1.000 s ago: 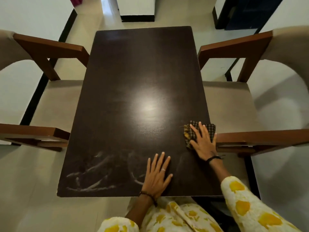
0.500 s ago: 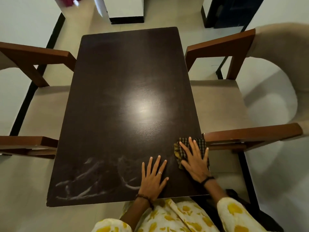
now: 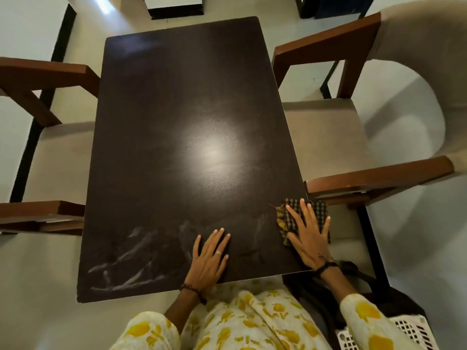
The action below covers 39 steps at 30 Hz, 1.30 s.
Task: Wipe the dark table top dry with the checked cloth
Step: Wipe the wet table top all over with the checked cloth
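Table (image 3: pixel 192 117) top is lying dark under streaks near its left front corner. Left hand (image 3: pixel 208 258), fingers flat and released, is bracing at its front edge; right hand (image 3: pixel 307 236) is pressing the checked cloth (image 3: pixel 316 210), fingers splayed, at its right front corner.

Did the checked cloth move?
Yes. The checked cloth slid toward the person along the table right edge, now nearer its near corner.

Dark table top (image 3: pixel 161 137) — checked cloth (image 3: pixel 314 210), both hands, wet streaks (image 3: pixel 126 263).
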{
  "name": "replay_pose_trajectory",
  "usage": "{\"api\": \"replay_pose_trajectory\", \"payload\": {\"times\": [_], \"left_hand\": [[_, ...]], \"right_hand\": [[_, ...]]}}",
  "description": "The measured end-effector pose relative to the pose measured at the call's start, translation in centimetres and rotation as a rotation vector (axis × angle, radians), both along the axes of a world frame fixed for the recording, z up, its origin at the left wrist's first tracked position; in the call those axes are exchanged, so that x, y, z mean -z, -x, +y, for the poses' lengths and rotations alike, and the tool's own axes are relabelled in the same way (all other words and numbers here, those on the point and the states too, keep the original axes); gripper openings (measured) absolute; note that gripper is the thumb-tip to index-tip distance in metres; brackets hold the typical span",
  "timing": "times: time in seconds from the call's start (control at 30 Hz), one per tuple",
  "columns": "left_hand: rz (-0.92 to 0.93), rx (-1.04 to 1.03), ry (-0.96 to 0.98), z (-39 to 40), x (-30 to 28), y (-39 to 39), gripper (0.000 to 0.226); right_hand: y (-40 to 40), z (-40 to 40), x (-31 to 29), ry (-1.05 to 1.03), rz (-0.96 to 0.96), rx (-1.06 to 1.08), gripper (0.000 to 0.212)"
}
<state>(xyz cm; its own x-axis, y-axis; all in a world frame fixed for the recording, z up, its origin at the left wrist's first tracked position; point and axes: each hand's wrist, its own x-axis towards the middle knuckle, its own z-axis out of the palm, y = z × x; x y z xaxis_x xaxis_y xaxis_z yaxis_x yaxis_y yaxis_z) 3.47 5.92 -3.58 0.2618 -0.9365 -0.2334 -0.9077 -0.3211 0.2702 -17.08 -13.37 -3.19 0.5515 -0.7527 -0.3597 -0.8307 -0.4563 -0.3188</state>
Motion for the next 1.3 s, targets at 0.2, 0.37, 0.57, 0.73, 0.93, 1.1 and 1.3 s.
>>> {"api": "replay_pose_trajectory", "payload": {"times": [0.2, 0.37, 0.57, 0.73, 0.93, 1.1, 1.3], "left_hand": [[0.030, -0.068, 0.013, 6.2, 0.0, -4.4, 0.048], [0.017, -0.085, -0.018, 9.8, -0.2, -8.2, 0.050], [0.086, -0.181, 0.031, 12.6, -0.7, -12.7, 0.051], [0.089, -0.235, 0.053, 15.9, -0.4, -16.8, 0.057], [0.091, -0.319, -0.008, 18.6, 1.1, -20.6, 0.082], [0.081, -0.294, -0.011, 19.0, 1.6, -21.1, 0.079], [0.097, -0.282, 0.003, 19.0, 1.4, -21.4, 0.074]], "right_hand": [[-5.5, 2.9, 0.2, 0.038, 0.101, 0.162, 0.071], [-14.0, 7.6, 0.4, 0.053, 0.073, -0.035, 0.073], [-22.8, 16.0, 0.5, -0.011, -0.016, -0.294, 0.073], [-18.6, 13.1, 0.7, 0.050, -0.061, -0.361, 0.071], [-11.4, 8.4, 0.0, 0.083, 0.048, 0.200, 0.067], [-16.0, 11.5, 0.1, 0.057, 0.052, 0.418, 0.068], [-27.3, 19.7, 0.4, 0.024, 0.062, 0.073, 0.074]]}}
